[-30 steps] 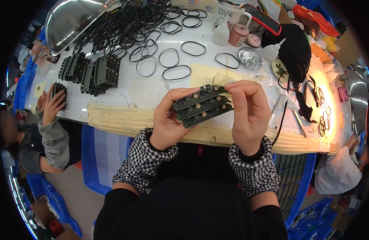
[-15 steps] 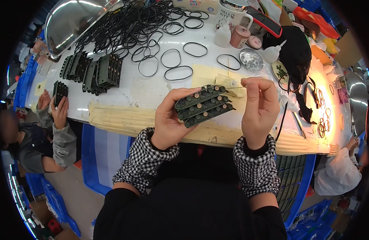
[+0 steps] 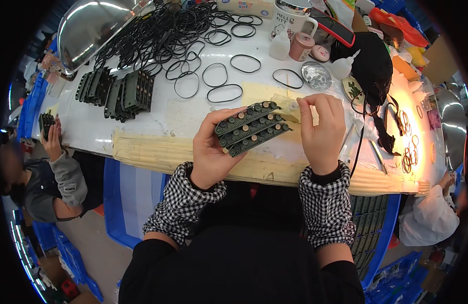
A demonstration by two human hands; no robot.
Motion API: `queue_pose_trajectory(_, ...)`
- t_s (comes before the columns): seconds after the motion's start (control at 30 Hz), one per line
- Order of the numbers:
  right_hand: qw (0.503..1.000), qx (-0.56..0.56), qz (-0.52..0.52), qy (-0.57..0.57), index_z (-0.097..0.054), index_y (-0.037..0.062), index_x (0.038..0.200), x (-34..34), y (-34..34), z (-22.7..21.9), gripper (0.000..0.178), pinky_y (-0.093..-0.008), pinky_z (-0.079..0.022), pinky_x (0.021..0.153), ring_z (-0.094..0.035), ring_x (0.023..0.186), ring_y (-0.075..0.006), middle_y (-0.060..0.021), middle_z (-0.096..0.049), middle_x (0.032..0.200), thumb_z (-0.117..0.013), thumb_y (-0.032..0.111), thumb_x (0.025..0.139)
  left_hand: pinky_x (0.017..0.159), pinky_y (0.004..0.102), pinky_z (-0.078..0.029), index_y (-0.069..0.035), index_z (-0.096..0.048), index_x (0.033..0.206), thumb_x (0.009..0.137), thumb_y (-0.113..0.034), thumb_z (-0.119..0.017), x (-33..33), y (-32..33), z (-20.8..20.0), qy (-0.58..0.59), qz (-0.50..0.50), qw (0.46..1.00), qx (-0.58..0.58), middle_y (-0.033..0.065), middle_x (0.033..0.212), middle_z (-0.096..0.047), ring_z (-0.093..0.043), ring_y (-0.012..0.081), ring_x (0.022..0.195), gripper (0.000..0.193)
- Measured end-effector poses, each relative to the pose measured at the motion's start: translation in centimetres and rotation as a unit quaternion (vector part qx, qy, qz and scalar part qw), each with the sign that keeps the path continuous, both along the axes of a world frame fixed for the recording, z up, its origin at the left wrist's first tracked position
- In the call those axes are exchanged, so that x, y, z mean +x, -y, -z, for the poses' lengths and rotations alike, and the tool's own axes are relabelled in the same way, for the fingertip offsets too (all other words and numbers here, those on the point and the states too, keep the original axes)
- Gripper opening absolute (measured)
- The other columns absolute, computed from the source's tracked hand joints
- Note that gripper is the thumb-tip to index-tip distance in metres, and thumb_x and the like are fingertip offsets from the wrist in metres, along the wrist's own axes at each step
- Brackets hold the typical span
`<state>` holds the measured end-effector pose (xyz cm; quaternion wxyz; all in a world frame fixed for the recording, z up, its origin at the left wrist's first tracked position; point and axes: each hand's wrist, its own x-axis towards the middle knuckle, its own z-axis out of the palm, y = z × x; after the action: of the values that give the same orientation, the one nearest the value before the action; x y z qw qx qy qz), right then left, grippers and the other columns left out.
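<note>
My left hand (image 3: 213, 147) is closed round several dark green toy tank wheel assemblies (image 3: 253, 127), stacked side by side with studded wheels facing up. A few of the wheels have brownish centres. Just right of them, my right hand (image 3: 322, 129) is raised over the table, thumb and forefinger pinched together and apart from the pieces. Whatever thin thing sits in that pinch is too small to make out. Beyond my hands lie loose black rubber bands (image 3: 225, 93). Further left, more green wheel assemblies (image 3: 130, 95) stand in rows.
A heap of black bands (image 3: 158, 33) covers the back left. A mug (image 3: 289, 23), a pink jar (image 3: 301, 46), a foil dish (image 3: 316, 76) and a phone (image 3: 332, 28) stand at the back right. Blue bins (image 3: 125, 202) flank me below the table. A co-worker's hand (image 3: 52, 144) is at far left.
My left hand has tilted the assemblies and shifted slightly left and up. My right hand has moved a little left; the thin dark stick seen in its pinch no longer shows clearly.
</note>
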<state>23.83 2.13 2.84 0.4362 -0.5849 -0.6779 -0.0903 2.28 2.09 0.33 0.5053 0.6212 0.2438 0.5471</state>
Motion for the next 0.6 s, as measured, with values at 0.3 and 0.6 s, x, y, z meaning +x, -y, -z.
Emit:
queue_pose_trajectory(0.3,0.913,-0.007,-0.184,-0.363,-0.058,-0.0015,0.092,-2.8,2.7,-1.3,0.007,-0.0282,-0.047,0.082,-0.061,0.089,-0.0182,-0.0112,-0.065,0.096,-0.059,0.005,0.094,0.098,0.0315,-0.049,0.001,-0.047,0.125,0.077,0.009,-0.070,0.0,0.0,0.2,0.007,0.004,1.000,-0.024,0.0128,0.125,-0.056,-0.058,0.0191,0.115,0.054)
queue_pose_trajectory(0.6,0.889,-0.039,-0.229,-0.394,-0.057,-0.0043,0.096,-3.8,2.9,-0.6,0.008,-0.0260,-0.048,0.083,-0.060,0.089,-0.0150,-0.0111,-0.064,0.098,-0.056,0.004,0.096,0.099,0.0320,-0.048,0.001,-0.048,0.124,0.076,0.009,-0.071,0.0,0.0,0.3,0.004,-0.005,1.000,-0.016,0.0134,0.126,-0.056,-0.057,0.0198,0.116,0.054)
